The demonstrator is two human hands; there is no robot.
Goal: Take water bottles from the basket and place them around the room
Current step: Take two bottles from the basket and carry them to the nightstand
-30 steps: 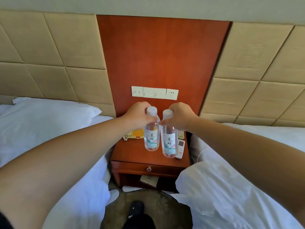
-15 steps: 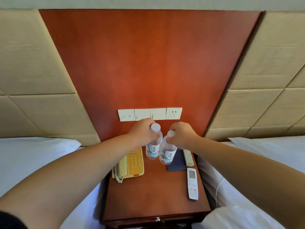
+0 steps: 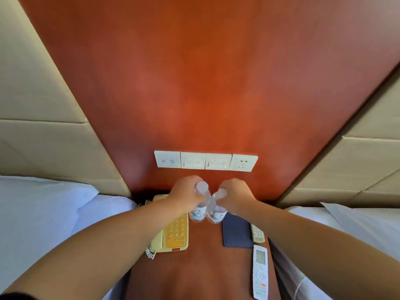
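Tabletop (image 3: 201,269): reddish-brown wood, standing between two beds. On its left side sits a cream telephone (image 3: 175,232) with a yellow keypad and a coiled cord at its near corner. On the right side lies a dark blue pad (image 3: 236,232), with a small remote (image 3: 257,233) just beside its right edge and a longer white remote (image 3: 260,271) nearer the camera.

Task items: the left bottle (image 3: 199,213) and the right bottle (image 3: 217,216), both clear with white caps and printed labels, stand side by side at the back of the tabletop, between the telephone and the pad. Whether their bases rest on the wood cannot be confirmed.

Hands: the left hand (image 3: 187,194) is curled round the left bottle's upper part; the right hand (image 3: 236,195) grasps the right bottle likewise.

Room: a wooden wall panel (image 3: 194,83) rises behind, carrying a white switch plate (image 3: 205,160) with a socket at its right end. Beige padded panels (image 3: 43,126) flank it. The left bed (image 3: 43,213) and the right bed (image 3: 357,224) carry white linen.
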